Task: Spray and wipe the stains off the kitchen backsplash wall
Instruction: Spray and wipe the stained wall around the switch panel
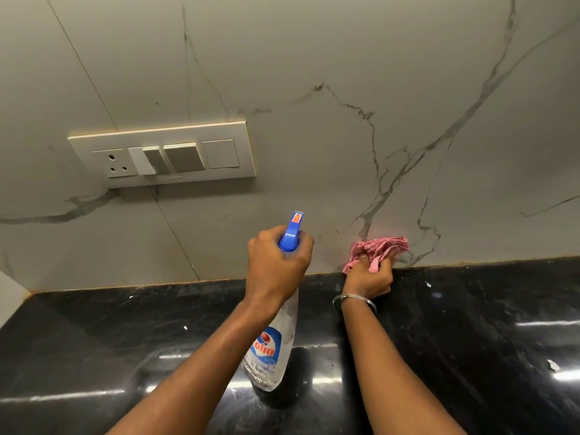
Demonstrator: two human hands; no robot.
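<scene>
My left hand (276, 265) grips the neck of a clear spray bottle (273, 350) with a blue trigger head, held above the counter with its nozzle pointing at the wall. My right hand (370, 279) clutches a crumpled pink cloth (381, 248) and presses it against the bottom of the white marble backsplash wall (314, 152), right where the wall meets the counter. A metal bangle sits on my right wrist. Brownish marks show along the lower wall edge near the cloth.
A cream switch panel (163, 153) with a socket and switches is mounted on the wall at upper left. The black glossy countertop (125, 340) runs below the wall, with small white specks scattered on it.
</scene>
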